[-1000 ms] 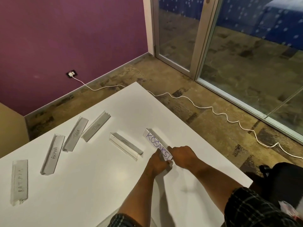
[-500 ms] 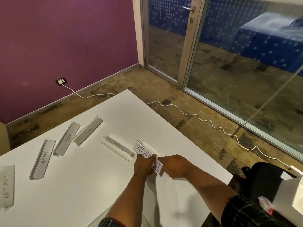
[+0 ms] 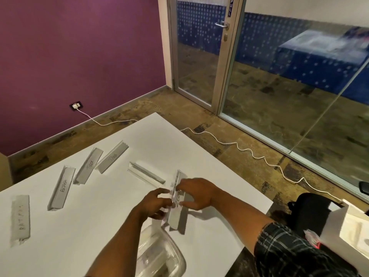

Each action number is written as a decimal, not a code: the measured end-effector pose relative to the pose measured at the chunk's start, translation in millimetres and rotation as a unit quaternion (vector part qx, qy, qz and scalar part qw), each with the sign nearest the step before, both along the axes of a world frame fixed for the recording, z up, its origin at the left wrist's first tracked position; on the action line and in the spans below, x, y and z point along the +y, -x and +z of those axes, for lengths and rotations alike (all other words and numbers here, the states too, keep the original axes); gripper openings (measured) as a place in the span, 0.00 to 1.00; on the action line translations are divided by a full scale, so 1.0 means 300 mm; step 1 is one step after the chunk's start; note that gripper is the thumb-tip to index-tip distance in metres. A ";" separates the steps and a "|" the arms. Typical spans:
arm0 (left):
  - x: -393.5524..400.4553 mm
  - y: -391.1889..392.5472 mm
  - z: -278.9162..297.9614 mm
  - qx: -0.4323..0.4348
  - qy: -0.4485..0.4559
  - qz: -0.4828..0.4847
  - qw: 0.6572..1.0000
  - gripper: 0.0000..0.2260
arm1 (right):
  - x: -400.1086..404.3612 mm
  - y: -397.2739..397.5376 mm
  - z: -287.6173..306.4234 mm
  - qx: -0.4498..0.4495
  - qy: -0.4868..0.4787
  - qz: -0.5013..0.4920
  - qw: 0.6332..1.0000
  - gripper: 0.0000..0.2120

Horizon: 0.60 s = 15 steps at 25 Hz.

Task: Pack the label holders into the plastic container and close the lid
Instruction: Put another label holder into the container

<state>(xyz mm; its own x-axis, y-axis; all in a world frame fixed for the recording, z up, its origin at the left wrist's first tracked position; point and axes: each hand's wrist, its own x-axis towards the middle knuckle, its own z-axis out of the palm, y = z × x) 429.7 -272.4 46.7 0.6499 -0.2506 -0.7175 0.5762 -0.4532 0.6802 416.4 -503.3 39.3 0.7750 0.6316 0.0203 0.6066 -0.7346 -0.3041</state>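
Observation:
Both hands grip one label holder (image 3: 178,211), turned end-on toward me, a handwritten word starting "ZE" on its card. My left hand (image 3: 155,202) pinches its left side and my right hand (image 3: 196,193) rests on its upper right. A clear plastic container (image 3: 161,254) sits just below, at the table's near edge, partly hidden by my left forearm. On the white table (image 3: 79,236) lie more holders: an unlabeled clear one (image 3: 145,174), "DOG" (image 3: 111,157), "TIGER" (image 3: 88,165), "ALPHA" (image 3: 61,188), and a faintly lettered one (image 3: 21,218).
A white cable (image 3: 239,148) snakes over the floor from a wall socket (image 3: 76,105) past the table's far corner. At the right are a black bag (image 3: 313,212) and a white box (image 3: 349,232). A glass door and glass wall stand behind.
The held holder has swung from a diagonal lie to pointing toward me, and a different face now shows. The view tilted up and the container came into sight at the bottom.

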 end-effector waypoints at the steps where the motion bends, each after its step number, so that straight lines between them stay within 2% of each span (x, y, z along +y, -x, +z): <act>1: 0.051 0.007 0.027 0.002 -0.010 -0.034 0.999 0.23 | 0.016 -0.010 0.005 -0.020 -0.008 -0.002 1.000 0.29; 4: 0.207 0.039 0.091 0.027 -0.042 -0.139 0.989 0.21 | 0.081 -0.029 0.021 -0.007 -0.003 0.007 1.000 0.42; 6: 0.302 0.079 0.120 0.050 -0.057 -0.184 0.980 0.20 | 0.144 -0.023 0.018 0.031 0.005 0.043 0.999 0.44; 11: 0.497 0.218 0.132 0.082 -0.076 -0.201 0.973 0.19 | 0.345 0.063 -0.017 0.052 0.043 0.224 0.972 0.36; 15: 0.573 0.299 0.094 0.100 -0.073 -0.170 0.978 0.21 | 0.441 0.115 -0.041 0.044 0.048 0.263 0.963 0.31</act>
